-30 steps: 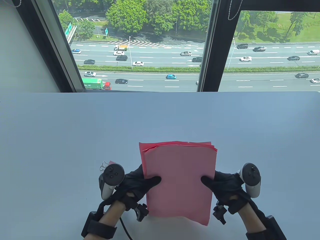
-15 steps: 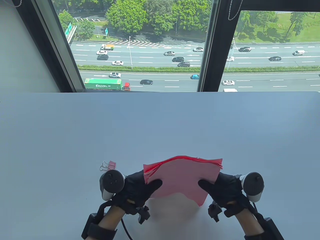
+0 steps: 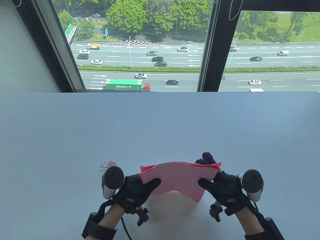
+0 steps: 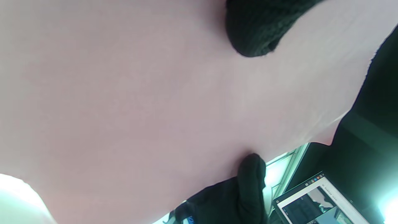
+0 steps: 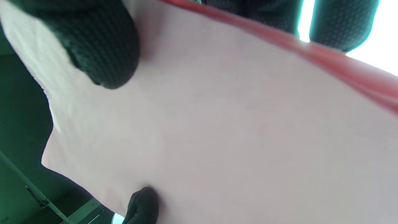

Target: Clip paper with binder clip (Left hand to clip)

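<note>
A stack of pink paper (image 3: pixel 178 178) is held above the table, tilted steeply so its top edge points away. My left hand (image 3: pixel 140 186) grips its left side, thumb on the near face. My right hand (image 3: pixel 217 183) grips its right side, thumb on the near face and fingertips (image 3: pixel 207 157) showing above the top right corner. The paper fills the left wrist view (image 4: pixel 140 109) and the right wrist view (image 5: pixel 233 130). A pink binder clip (image 3: pixel 108 165) with silver handles lies on the table just left of my left hand, apart from it.
The white table (image 3: pixel 160 125) stretches back to a window (image 3: pixel 140 47) at its far edge. A laptop screen (image 4: pixel 314 199) shows at the bottom right of the left wrist view.
Both hands have lowered and tipped the paper stack from upright towards flat. My right fingers now reach over its top right corner. The binder clip has not moved.
</note>
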`<state>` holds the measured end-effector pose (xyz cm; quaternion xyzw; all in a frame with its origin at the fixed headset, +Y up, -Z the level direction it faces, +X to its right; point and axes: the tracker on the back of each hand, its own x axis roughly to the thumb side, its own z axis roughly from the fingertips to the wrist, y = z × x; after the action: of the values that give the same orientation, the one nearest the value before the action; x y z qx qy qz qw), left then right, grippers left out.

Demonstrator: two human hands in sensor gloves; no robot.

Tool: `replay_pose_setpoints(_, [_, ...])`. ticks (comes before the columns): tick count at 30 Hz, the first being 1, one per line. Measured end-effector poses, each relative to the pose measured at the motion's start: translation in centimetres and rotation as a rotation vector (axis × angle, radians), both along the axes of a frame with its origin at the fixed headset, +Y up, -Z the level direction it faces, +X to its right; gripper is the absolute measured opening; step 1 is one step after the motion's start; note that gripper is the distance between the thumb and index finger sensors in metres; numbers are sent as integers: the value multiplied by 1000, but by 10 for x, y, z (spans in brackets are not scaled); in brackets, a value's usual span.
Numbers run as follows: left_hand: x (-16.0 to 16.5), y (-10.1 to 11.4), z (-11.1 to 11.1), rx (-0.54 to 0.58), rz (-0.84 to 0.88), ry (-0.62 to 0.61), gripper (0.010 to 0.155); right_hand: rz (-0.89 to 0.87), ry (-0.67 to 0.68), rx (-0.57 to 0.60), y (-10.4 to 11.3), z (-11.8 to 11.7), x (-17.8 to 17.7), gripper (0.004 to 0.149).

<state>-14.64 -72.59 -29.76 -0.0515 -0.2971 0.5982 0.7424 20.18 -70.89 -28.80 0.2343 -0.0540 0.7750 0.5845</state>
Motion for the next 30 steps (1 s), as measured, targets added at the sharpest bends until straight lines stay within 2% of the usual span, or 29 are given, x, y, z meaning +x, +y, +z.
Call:
replay_pose_setpoints(3, [0,1,0,-32,38,-49,47,44,43,-33,1,0,-1,98])
replay_pose_setpoints(9, [1,4,1,-22,-11,-84,47,34,161,-93,2,1,-4,108])
replay_pose_setpoints(12, [2,4,2,-14,-47,-76,47,67,248,-148,2,3,-12,98])
replay_pose_setpoints(15, [3,5,4,-1,-59,-54,47,88,181,-57,5,7,-19,65])
replay_pose_setpoints(17, [3,9,6,50,-48,-8,48,63,131,6,9,11,-21,53])
replay_pose_setpoints(19, [3,15,10,132,-43,74,48,78,99,70,13,15,-24,51])
replay_pose_setpoints(22, [4,18,15,213,-64,129,48,113,-20,169,17,19,-23,51])
replay_pose_setpoints(30, [12,13,19,242,-76,147,53,162,-58,220,15,22,-26,52])
